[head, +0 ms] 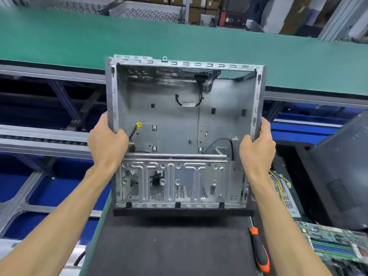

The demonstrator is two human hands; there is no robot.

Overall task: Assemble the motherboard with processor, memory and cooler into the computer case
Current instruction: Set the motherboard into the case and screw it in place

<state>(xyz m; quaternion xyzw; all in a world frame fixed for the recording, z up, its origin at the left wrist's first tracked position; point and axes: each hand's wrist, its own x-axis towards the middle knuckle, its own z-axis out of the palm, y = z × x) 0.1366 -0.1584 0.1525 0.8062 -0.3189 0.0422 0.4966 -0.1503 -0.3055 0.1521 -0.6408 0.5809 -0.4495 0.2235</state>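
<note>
Left hand (108, 144) and right hand (256, 148) each grip a side wall of the empty computer case (179, 120), open side up above the bench (169, 246), probably for fitting the motherboard (334, 244)

Between the fingers of the left hand (107, 144) and of the right hand (256, 148): the computer case (179, 120), open side up, gripped by its two side walls; inside it, just right of the left fingers, a cable connector (138, 125); nearer than both hands, within the case, the drive cage (175, 180); under the case's near edge, the mat (169, 246); on the mat, nearer than the right fingers and to their right, a screwdriver (259, 250); further right, the motherboard (334, 242); beyond both sets of fingers, behind the case, the conveyor belt (79, 40).
</note>
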